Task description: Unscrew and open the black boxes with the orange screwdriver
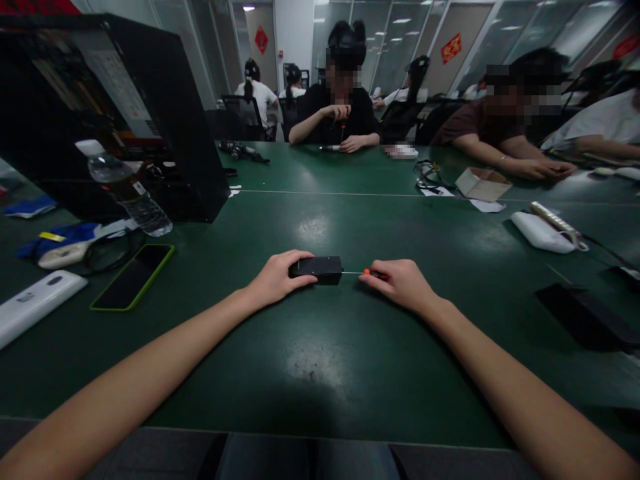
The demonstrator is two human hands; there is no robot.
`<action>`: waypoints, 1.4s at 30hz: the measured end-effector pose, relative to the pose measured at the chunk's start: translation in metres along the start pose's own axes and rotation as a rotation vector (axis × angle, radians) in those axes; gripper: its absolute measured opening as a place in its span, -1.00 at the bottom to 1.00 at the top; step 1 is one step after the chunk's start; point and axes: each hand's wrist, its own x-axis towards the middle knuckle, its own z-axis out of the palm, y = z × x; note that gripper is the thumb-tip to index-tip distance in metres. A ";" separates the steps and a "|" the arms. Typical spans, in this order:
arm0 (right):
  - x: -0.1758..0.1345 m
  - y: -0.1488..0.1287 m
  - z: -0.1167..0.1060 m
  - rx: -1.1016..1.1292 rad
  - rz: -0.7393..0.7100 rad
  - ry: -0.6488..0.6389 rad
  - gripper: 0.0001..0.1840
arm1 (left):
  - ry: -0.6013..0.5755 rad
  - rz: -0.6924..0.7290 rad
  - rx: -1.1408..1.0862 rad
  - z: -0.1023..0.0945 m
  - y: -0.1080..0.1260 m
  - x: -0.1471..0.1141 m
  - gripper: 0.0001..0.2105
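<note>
A small black rectangular box [327, 267] rests on the green table [315, 363] in front of me. My left hand [280, 277] is closed around its left end, fingers on the far side and thumb on the near side. In my right hand [400, 281] is a screwdriver [369, 272] with an orange and black handle, mostly covered by my fingers. Its thin metal shaft points left and reaches the right end face of the box. Whether the tip sits in a screw is too small to tell.
On the left stand a black computer case [165, 120] and a water bottle [127, 190], with a green-edged phone [134, 277] nearby. On the right lie a white device [543, 232], a black object [585, 317] and an open carton [483, 185]. Across the table a person [345, 113] holds a screwdriver.
</note>
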 end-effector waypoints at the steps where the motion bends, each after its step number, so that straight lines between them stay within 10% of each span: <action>1: 0.001 -0.001 0.002 0.009 0.002 -0.010 -0.36 | 0.000 -0.002 -0.002 0.000 0.000 0.000 -0.62; 29: 0.007 -0.008 0.007 0.114 -0.119 0.008 -0.64 | -0.026 -0.035 -0.063 -0.002 0.006 0.001 -0.57; 42: 0.009 -0.015 -0.001 -0.043 -0.288 0.222 -0.76 | -0.103 0.053 -0.100 -0.004 0.008 0.000 -0.58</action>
